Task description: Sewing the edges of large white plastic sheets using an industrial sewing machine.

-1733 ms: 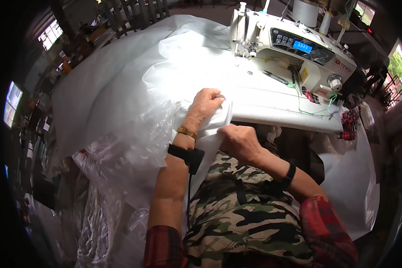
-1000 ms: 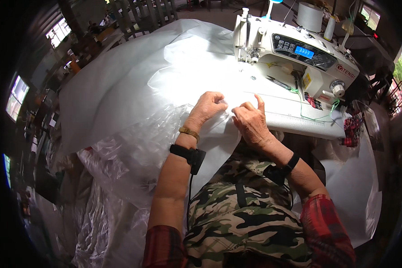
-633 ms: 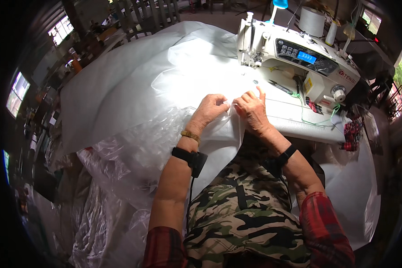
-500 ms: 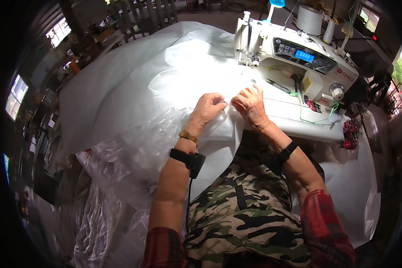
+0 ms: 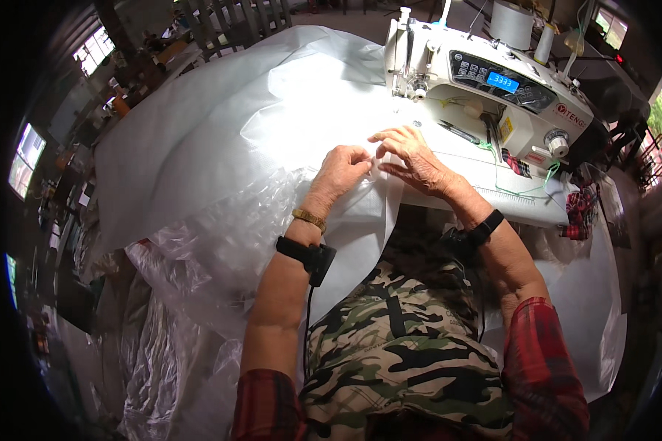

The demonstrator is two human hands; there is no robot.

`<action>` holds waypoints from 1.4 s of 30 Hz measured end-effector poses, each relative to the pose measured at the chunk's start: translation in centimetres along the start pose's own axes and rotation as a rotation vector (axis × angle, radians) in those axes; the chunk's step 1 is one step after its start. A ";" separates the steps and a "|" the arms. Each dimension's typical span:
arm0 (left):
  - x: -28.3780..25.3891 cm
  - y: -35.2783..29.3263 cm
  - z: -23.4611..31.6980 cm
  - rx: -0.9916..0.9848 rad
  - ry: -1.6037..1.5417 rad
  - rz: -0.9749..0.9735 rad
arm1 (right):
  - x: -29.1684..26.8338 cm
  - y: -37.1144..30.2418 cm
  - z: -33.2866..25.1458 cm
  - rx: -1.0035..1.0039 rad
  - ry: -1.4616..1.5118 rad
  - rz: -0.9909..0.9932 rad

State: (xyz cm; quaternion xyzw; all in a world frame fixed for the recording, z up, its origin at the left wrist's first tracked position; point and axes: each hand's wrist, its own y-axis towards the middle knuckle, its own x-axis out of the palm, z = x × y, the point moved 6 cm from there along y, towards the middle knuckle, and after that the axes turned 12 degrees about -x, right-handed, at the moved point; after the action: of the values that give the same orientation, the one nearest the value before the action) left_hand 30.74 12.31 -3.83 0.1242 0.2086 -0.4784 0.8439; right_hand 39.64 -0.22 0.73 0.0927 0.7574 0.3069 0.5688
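Note:
A large white sheet [image 5: 198,140], thin and partly see-through, spreads over the sewing table and down toward my lap. My left hand [image 5: 340,173] pinches its near edge, thumb and fingertips closed together. Close beside it, my right hand [image 5: 415,158] hovers over the same edge with thumb and fingers parted; nothing shows between them. Just beyond the hands stands a white sewing machine [image 5: 485,81] with a lit blue display. Its needle area lies in bright glare, so the stitching spot is washed out.
On the machine bed lie a dark pen-like tool [image 5: 460,132] and a green thread [image 5: 496,173]. Red plaid cloth scraps [image 5: 581,209] hang at the table's right end. A thread cone [image 5: 511,26] stands behind the machine. Crinkled clear plastic [image 5: 154,353] hangs at lower left.
My right hand has opened its fingers and turned toward the left, its wrist shifting right. My left hand stays nearly in place on the sheet edge. The view has shifted slightly.

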 end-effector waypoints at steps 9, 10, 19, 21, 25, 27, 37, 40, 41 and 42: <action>0.4 -0.6 0.9 0.005 0.159 0.087 | 1.7 -1.6 0.3 -0.064 -0.073 -0.021; 0.3 -0.4 1.0 0.022 0.073 0.070 | 1.7 -1.5 0.4 -0.064 -0.072 -0.018; 0.2 -0.3 1.1 0.063 0.050 0.024 | 1.4 -0.5 0.9 -0.045 0.095 0.031; 0.5 -0.5 0.6 -0.014 0.048 -0.039 | 1.3 -0.8 1.0 -0.009 0.090 0.018; 0.5 -1.5 1.6 0.020 0.157 -0.007 | 1.2 -0.5 1.0 0.053 0.120 0.004; 0.5 -2.2 1.4 -0.003 0.055 -0.016 | 0.9 -0.4 0.7 0.032 0.147 0.019; 0.3 -4.8 3.7 0.255 0.365 0.353 | 0.7 0.0 0.8 -0.006 0.103 0.026; -0.2 -4.1 2.5 0.082 0.214 0.248 | 0.9 0.1 1.0 0.038 0.143 -0.017; -0.3 -4.0 2.5 0.082 0.214 0.247 | 0.9 0.0 1.1 0.039 0.142 -0.017; -0.4 -3.9 2.2 0.055 0.237 0.234 | 1.0 0.1 1.0 0.030 0.142 -0.002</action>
State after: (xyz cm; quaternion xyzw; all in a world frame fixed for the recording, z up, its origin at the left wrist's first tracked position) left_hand 27.72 9.77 -1.74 0.2260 0.2776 -0.3642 0.8598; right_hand 40.23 0.72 -0.22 0.0784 0.8005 0.3008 0.5125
